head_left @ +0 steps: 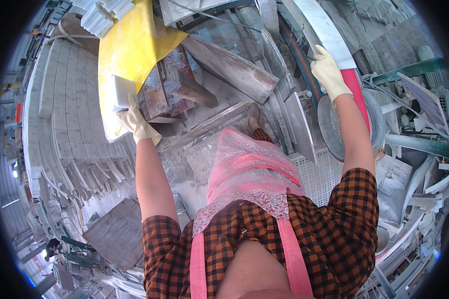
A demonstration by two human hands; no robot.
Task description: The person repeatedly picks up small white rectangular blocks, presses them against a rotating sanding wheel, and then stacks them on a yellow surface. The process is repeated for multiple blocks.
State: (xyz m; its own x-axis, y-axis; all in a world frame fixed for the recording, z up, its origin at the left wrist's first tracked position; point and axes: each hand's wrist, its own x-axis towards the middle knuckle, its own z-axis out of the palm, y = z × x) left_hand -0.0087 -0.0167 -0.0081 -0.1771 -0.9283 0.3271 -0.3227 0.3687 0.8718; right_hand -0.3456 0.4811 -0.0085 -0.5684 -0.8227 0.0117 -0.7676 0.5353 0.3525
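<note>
My left hand [133, 122], in a pale rubber glove, grips a small white rectangular stone tile [121, 90] by its right and lower edges. The tile is over a wet yellow sheet [115, 55] draped at the left. My right hand [328, 73], gloved the same way, is at the inner edge of a long white marble strip [329, 31] on the right. Its fingers are bent, with the index finger pointing away from me. Whether something thin sits between them is too small to make out. A red strip [351, 87] runs below the marble, beside my right wrist.
Stacked pale stone strips [60, 94] rise at the left. Worn boards [232, 65] and an upright grey slab [300, 127] stand between my arms. A round grey tub [332, 127] lies under my right forearm. Green pipes [416, 143] cross at far right.
</note>
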